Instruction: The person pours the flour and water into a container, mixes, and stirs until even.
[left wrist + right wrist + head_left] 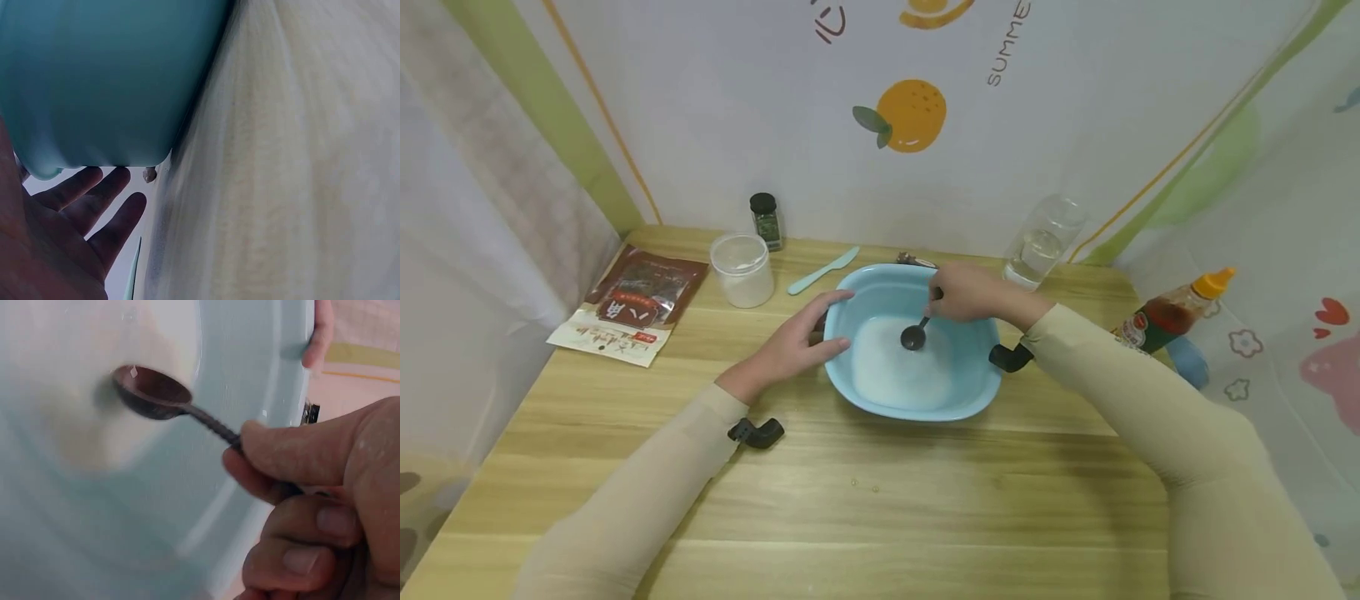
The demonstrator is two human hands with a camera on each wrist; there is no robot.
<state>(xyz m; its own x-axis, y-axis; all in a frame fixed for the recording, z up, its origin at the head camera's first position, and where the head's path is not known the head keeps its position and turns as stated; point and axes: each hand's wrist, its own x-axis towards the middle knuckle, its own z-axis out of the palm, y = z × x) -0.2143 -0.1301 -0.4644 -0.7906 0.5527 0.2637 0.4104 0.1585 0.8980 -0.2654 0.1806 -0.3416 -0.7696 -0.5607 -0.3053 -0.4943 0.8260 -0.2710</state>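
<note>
A light-blue plastic basin [917, 412] stands on the wooden table with whitish contents [887, 375] across its bottom. My left hand [801, 337] holds the basin's left side, thumb and a fingertip over the rim. In the left wrist view, other fingers [103, 197] reach spread along the basin's outer wall. My right hand [966, 292] comes over the far right rim and pinches the handle of a small dark spoon [913, 337] between thumb and forefinger. Inside the basin, the spoon's bowl [153, 394] faces up, close over the whitish contents.
Left of the basin stand a lidless clear jar of white powder [742, 271], a black-capped spice jar [766, 221] and a pale-green knife [823, 271]. Seasoning packets [632, 300] lie farther left. Behind right is a clear container [1037, 250]; a yellow-capped sauce bottle [1172, 312] stands right.
</note>
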